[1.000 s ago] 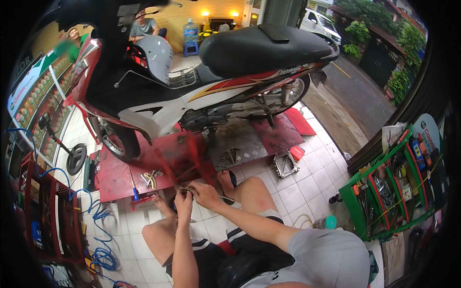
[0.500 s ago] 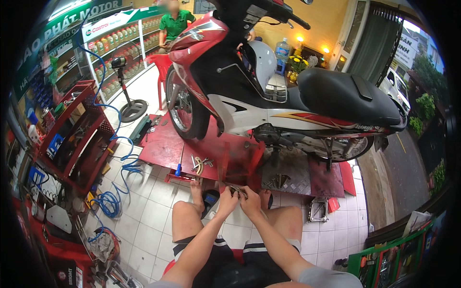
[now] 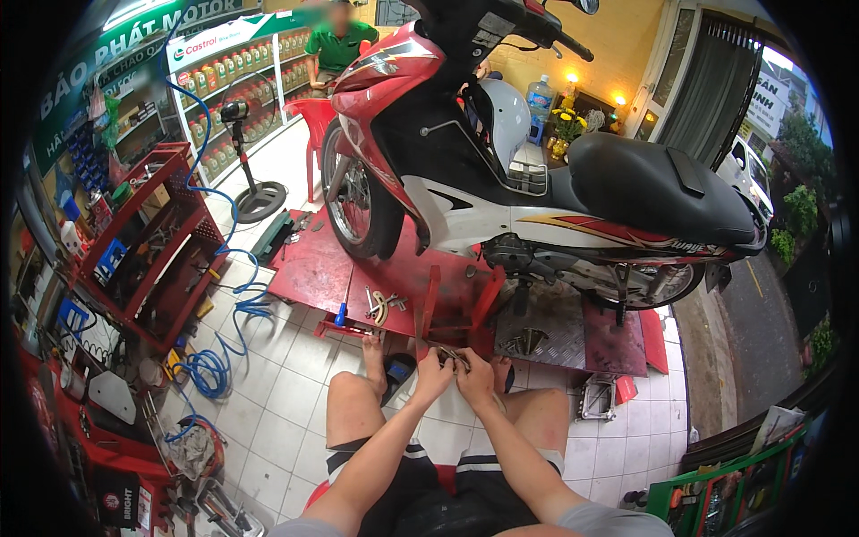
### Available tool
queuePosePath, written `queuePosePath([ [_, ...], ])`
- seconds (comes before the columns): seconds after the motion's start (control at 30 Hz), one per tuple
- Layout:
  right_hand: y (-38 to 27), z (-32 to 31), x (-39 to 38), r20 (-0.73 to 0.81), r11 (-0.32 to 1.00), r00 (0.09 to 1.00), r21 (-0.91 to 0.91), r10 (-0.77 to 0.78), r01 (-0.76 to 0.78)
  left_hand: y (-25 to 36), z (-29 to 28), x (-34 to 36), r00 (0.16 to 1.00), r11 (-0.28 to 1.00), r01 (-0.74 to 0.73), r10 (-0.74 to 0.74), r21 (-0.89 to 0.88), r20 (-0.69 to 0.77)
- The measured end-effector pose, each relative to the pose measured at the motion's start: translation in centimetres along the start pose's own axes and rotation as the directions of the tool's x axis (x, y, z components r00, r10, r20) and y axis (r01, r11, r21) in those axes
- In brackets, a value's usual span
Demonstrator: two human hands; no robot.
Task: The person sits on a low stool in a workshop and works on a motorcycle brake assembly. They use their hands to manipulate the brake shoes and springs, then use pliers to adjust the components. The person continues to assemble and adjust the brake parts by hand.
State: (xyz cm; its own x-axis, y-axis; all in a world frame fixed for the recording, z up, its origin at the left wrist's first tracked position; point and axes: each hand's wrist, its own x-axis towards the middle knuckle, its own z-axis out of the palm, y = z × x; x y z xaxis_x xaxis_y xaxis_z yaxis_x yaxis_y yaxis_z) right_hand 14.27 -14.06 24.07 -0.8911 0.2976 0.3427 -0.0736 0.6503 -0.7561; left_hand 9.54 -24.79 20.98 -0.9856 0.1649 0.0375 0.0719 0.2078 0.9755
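Note:
My left hand (image 3: 433,376) and my right hand (image 3: 475,379) meet in front of my knees, near the edge of the red lift platform (image 3: 309,279). Between them is a small dark metal part (image 3: 455,355), pinched by the fingers of both. Its exact kind is hidden by the fingers. Above and beyond stands a red and white motorbike (image 3: 465,219) on the platform. A blue-handled screwdriver (image 3: 341,312) and a curved tan piece (image 3: 382,311) lie left of my hands. Several metal parts (image 3: 525,341) rest on the platform to the right.
A red tool cart (image 3: 143,255) stands left, beside a coiled blue air hose (image 3: 208,374). A metal frame (image 3: 597,396) lies on the tiles at right. A green rack (image 3: 729,488) is at lower right. A person in green (image 3: 340,45) sits at the back.
The view has shifted slightly, so the scene sits a little further right and lower. Both hands stay together on the small metal part, with slight finger movement.

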Motion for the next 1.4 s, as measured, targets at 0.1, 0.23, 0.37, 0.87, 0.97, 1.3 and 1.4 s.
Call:
queuePosePath([
  [0.1, 0.0, 0.0, 0.0, 0.016, 1.000, 1.000, 0.006, 0.018, -0.018, 0.1, -0.2, 0.0, 1.000, 1.000, 0.010, -0.010, 0.016, 0.017],
  [0.23, -0.1, -0.2, 0.3, 0.010, 0.999, 0.999, 0.003, 0.034, -0.034, 0.2, 0.1, 0.2, 0.999, 0.995, -0.033, 0.031, 0.098, 0.023],
  [0.37, 0.8, -0.8, -0.1, -0.003, 0.998, 0.998, -0.027, 0.056, -0.056, -0.4, 0.4, 0.6, 0.984, 0.985, -0.152, 0.144, 0.077, 0.101],
  [0.87, -1.1, -1.6, -0.3, 0.000, 0.997, 0.997, -0.036, 0.071, -0.071, -0.9, 0.2, 0.9, 0.989, 0.993, -0.098, 0.090, 0.061, 0.117],
  [0.97, -1.2, -1.5, -0.4, -0.012, 0.995, 0.996, -0.052, 0.086, -0.087, -1.0, 0.3, 0.9, 0.986, 0.990, -0.115, 0.105, 0.075, 0.127],
  [1.3, -0.6, -1.4, -0.6, 0.006, 0.993, 0.993, -0.036, 0.116, -0.115, -1.0, 0.6, 0.4, 0.980, 0.969, -0.172, 0.150, 0.180, 0.129],
  [1.4, -0.4, -0.6, 0.0, -0.011, 0.987, 0.994, -0.118, 0.104, -0.105, -1.5, 0.3, 1.0, 0.984, 0.956, -0.166, 0.147, 0.243, 0.095],
])
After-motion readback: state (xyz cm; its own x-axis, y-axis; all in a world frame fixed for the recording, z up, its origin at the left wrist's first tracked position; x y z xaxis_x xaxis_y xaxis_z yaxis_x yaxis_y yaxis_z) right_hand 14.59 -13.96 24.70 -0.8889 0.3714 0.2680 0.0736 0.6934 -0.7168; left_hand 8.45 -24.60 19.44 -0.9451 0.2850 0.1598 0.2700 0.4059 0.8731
